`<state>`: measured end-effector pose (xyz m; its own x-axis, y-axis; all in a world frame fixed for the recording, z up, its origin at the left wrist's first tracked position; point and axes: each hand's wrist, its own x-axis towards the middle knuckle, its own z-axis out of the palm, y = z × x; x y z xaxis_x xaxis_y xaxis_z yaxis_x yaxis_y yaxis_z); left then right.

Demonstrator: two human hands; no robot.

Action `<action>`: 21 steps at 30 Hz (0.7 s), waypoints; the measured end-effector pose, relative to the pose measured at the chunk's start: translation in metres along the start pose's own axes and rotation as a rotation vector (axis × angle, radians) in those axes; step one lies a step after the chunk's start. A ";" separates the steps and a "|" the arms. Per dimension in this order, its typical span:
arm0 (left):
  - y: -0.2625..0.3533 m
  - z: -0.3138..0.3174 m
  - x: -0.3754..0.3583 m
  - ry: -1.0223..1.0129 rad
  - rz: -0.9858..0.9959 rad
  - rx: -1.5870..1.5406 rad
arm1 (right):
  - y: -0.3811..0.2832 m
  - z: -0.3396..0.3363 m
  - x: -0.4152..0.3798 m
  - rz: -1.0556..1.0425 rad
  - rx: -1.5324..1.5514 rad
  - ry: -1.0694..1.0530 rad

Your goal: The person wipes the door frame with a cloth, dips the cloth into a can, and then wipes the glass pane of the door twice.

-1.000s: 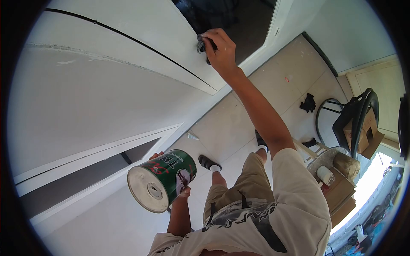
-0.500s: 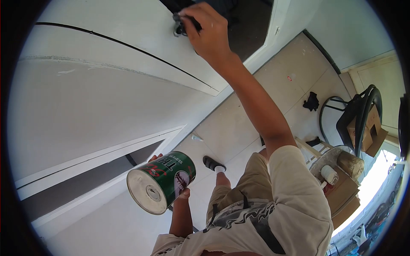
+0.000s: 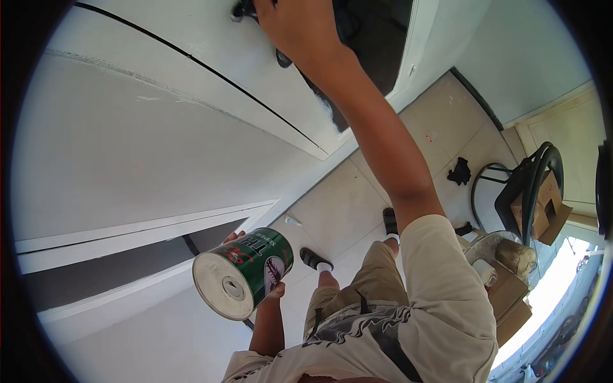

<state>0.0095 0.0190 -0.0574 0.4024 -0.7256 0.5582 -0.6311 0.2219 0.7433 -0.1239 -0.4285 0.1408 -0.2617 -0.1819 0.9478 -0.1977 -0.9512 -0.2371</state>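
My left hand (image 3: pixel 276 292) is wrapped around a green tin can (image 3: pixel 260 262) with printed lettering and a baseball-like picture. The can is tilted, its pale round end facing left, with a small round fitting in the middle. At the top edge, my right hand (image 3: pixel 300 32) reaches over the white door (image 3: pixel 191 38), at a black and silver door handle (image 3: pixel 242 10). Its fingers are mostly cut off by the frame, but they appear curled over the handle. Below that hand, a small dark oval fitting (image 3: pixel 283 59) sits on the door near the dark gap.
A dark opening (image 3: pixel 377 51) shows beside the door edge. To the right stand a black chair (image 3: pixel 539 185) and cardboard boxes (image 3: pixel 504 293) with a cloudy bag and a white roll. A black glove (image 3: pixel 460 171) lies on the tiled floor (image 3: pixel 332 198). My slippered feet are below.
My right hand has moved up toward the top edge, and more of the door's edge and gap shows beneath it. A second slippered foot is visible. The can stays in my left hand.
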 end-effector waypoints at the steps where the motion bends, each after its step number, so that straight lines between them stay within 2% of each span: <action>1: 0.000 0.000 -0.001 0.004 -0.001 -0.001 | -0.003 0.001 0.015 0.065 0.072 -0.058; 3: -0.002 -0.002 -0.004 0.004 -0.012 0.000 | -0.003 0.002 0.010 0.130 0.144 -0.118; 5: -0.003 -0.002 -0.004 0.009 -0.021 0.005 | 0.006 -0.001 -0.035 0.098 0.075 -0.057; 9: 0.002 -0.003 -0.006 0.013 -0.038 0.027 | 0.016 -0.043 -0.146 0.426 0.036 -0.242; 12: 0.005 0.000 -0.004 0.004 -0.042 0.037 | 0.021 -0.052 -0.190 0.490 0.013 -0.230; 13: 0.007 -0.003 -0.001 0.000 -0.039 0.044 | 0.023 -0.048 -0.189 0.489 0.016 -0.220; 16: 0.021 0.012 0.006 -0.002 -0.057 0.036 | 0.024 -0.036 -0.141 0.312 0.049 -0.138; 18: 0.050 0.029 0.040 0.124 -0.075 -0.117 | 0.019 -0.016 -0.084 0.192 0.060 -0.088; 19: 0.042 0.021 0.032 0.125 -0.072 -0.118 | 0.015 -0.008 -0.058 0.149 0.064 -0.068; 21: 0.021 0.003 0.012 -0.006 -0.028 0.064 | 0.014 -0.002 -0.034 0.122 0.085 -0.071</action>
<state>-0.0005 0.0130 -0.0360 0.4165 -0.7352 0.5348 -0.6604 0.1596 0.7337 -0.1195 -0.4355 0.1049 -0.2114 -0.3117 0.9264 -0.0874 -0.9379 -0.3356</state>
